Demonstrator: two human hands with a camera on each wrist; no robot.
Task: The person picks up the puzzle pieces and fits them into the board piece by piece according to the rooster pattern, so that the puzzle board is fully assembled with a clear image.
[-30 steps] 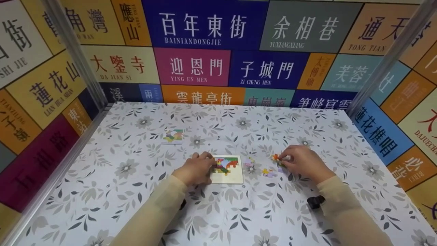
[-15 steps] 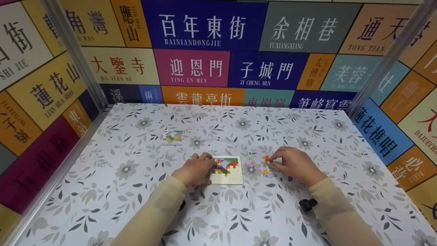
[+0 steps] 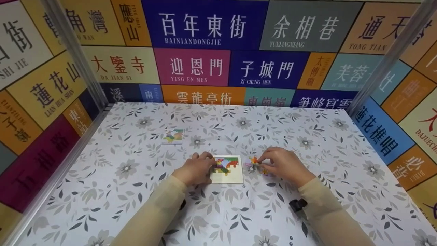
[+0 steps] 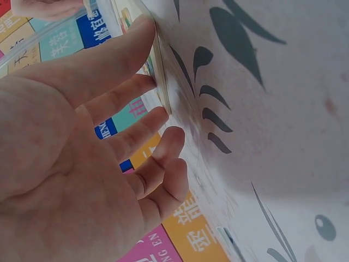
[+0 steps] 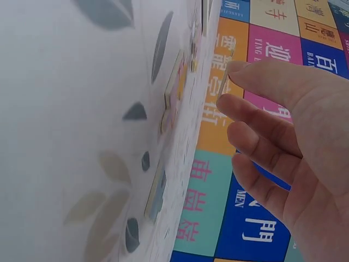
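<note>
A jigsaw board lies in the middle of the table, a colourful rooster picture filling its upper part and pale bare backing below. My left hand holds its left end, with thumb and fingertips at the edge in the left wrist view. Between thumb and forefinger my right hand pinches an orange puzzle piece; the right wrist view shows this thin piece edge-on, above the table. Beneath and beside that hand lie loose puzzle pieces, partly hidden by its fingers.
Toward the back left rests a small square with part of a coloured picture. The flower-patterned tabletop meets panels of coloured signs at the back and sides. Clear posts rise at the corners.
My right hand has moved left toward the board, carrying the orange puzzle piece from the right of the loose pieces to over them. My left hand and the board have stayed put.
</note>
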